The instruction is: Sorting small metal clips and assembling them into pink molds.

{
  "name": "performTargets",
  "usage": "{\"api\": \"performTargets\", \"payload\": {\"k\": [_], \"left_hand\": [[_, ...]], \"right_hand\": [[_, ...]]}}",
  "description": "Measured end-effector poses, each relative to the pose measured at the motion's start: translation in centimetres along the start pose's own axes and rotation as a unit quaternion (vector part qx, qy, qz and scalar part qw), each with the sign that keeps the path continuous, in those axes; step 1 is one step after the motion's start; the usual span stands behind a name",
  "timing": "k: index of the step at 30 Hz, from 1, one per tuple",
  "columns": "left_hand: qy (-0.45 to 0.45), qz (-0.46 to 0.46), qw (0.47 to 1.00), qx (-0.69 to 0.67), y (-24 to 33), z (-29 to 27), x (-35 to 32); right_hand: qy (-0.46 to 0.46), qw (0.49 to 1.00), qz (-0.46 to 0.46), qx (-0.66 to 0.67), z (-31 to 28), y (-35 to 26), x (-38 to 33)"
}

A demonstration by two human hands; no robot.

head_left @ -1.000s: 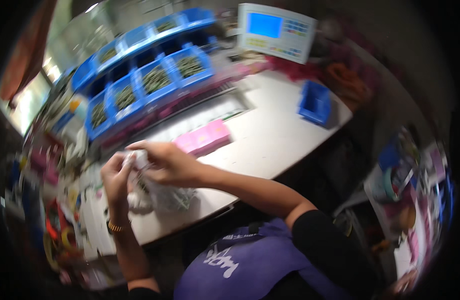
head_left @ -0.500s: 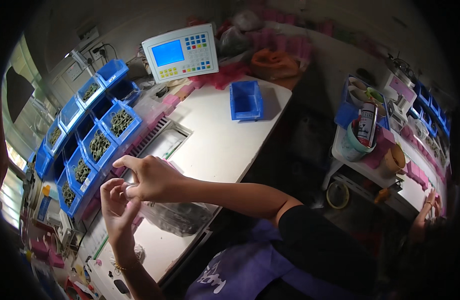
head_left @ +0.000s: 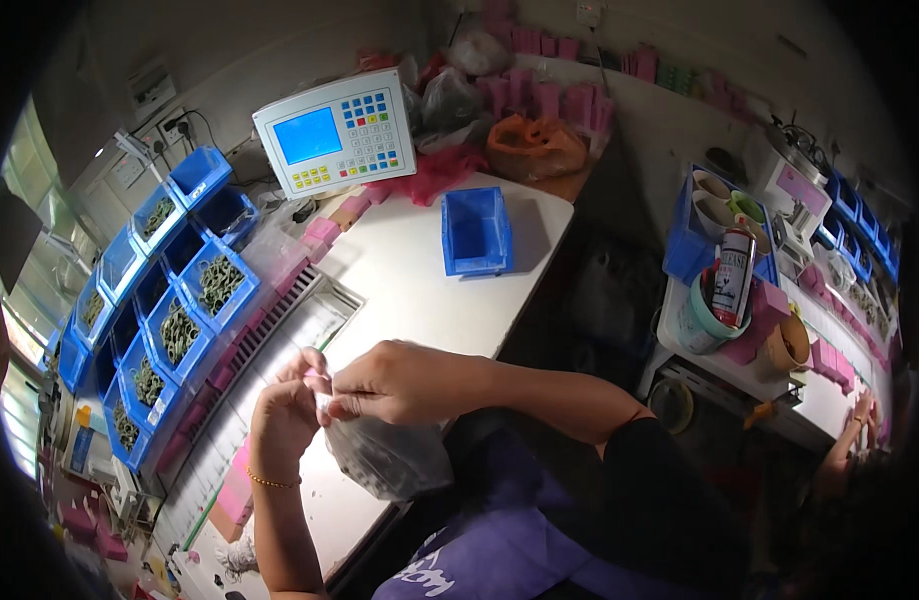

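Note:
A translucent grey plastic bag (head_left: 392,462) with dark contents is at the near edge of the white worktable (head_left: 405,290). My left hand (head_left: 288,408) and my right hand (head_left: 412,386) meet over its upper left end, fingers closed. Between the fingertips shows a small whitish bit that looks like the bag's gathered top; the fingers partly hide it. Beyond my hands sits a blue plastic bin (head_left: 477,232), with nothing visible inside.
At left, tiered blue bins (head_left: 218,285) hold several greenish rings. Behind the table's far end stands a control panel (head_left: 335,135) with a blue screen. Pink blocks (head_left: 322,232) line the back edge. On a side table at right stand a spray can (head_left: 732,275) and tubs; another person's hand (head_left: 858,420) works beyond.
My hands have moved right and closer to the bag, joining at its upper end. The bag looks brighter and has shifted slightly right and nearer. My head view has shifted a little too.

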State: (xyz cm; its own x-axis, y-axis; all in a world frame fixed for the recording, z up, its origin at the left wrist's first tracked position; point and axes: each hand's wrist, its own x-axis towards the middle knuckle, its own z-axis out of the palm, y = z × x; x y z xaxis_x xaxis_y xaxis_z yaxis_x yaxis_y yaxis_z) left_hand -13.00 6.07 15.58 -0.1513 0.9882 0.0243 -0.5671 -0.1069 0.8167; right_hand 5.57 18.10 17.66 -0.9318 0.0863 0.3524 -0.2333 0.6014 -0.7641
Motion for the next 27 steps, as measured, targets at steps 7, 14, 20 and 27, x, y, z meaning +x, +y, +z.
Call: {"api": "performTargets", "payload": {"k": [7, 14, 20, 27], "left_hand": [[-0.001, 0.042, 0.979, 0.201, -1.8, -0.7, 7.0], [0.012, -0.038, 0.883, 0.467, -7.4, -4.2, 17.7], [-0.03, -0.047, 0.807, 0.589, -12.3, -0.3, 23.8], [0.06, -0.113, 0.736, 0.665, -15.2, 2.8, 28.3]], "right_hand": [[0.088, 0.933, 0.132, 0.323, -7.4, 3.4, -1.4], [0.454, 0.861, 0.161, 0.165, -18.7, 5.2, -2.1], [0.571, 0.792, 0.143, 0.164, -35.2, 13.3, -1.6], [0.516, 0.824, 0.213, 0.1, -51.3, 30.3, -5.0]]}}
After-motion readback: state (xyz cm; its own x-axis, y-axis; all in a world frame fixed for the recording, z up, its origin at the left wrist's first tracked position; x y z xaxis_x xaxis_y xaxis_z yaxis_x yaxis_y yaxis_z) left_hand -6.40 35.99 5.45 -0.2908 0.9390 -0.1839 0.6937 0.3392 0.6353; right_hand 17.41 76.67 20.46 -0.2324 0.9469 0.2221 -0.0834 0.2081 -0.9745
